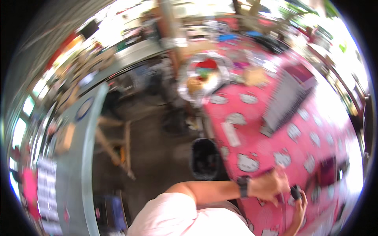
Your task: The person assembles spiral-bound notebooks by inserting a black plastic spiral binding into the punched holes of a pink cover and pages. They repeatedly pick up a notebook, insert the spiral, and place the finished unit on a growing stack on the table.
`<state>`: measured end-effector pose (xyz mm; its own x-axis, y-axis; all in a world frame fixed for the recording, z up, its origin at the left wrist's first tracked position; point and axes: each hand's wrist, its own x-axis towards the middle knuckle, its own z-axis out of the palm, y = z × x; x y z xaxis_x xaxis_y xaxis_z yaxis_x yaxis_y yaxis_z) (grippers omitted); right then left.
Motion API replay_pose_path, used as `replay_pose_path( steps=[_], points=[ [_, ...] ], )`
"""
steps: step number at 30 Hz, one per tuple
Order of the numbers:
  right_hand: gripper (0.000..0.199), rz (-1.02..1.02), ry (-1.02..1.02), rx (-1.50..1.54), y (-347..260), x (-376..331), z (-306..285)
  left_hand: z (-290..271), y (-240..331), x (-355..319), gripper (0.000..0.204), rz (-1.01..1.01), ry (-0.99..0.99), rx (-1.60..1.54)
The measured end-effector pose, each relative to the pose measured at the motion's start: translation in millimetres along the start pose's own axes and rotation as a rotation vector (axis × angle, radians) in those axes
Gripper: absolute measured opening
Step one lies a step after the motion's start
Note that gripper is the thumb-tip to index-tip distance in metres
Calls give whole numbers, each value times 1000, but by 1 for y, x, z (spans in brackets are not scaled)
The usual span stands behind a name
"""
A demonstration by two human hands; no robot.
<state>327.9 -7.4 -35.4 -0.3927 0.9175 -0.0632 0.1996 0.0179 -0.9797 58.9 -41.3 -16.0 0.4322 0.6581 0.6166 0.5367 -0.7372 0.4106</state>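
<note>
Seemingly light and rigid, the small dark object sits pinched between both hands, left hand and right hand closed on it (blurred), over the pink patterned counter.

Your left arm reaches across from the lower middle, forearm bare, a dark band on the wrist, the left hand curled loosely with knuckles up. Your right hand rises from the bottom edge, fingers closed around something small and dark.
</note>
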Motion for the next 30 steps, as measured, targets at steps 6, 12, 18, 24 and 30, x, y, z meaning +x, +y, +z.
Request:
replay_pose_path(
  steps=[6, 12, 18, 24, 30],
  points=[
    [51, 3, -103, 283, -30, -21, 55, -14, -15, -6, 21, -31, -47, -34],
    [43, -193, -138, 385, -34, -27, 43, -4, -17, 7, 34, -59, -145, -88],
    [39, -239, -92, 400, -43, -20, 40, -7, -13, 5, 62, -135, -112, -139],
    [47, -41, 1, -67, -53, -3, 42, -10, -15, 1, 74, -179, -180, -122],
    [47, 37, 76, -16, -38, 0, 44, -12, -23, -2, 94, -295, 89, -214]
  ],
)
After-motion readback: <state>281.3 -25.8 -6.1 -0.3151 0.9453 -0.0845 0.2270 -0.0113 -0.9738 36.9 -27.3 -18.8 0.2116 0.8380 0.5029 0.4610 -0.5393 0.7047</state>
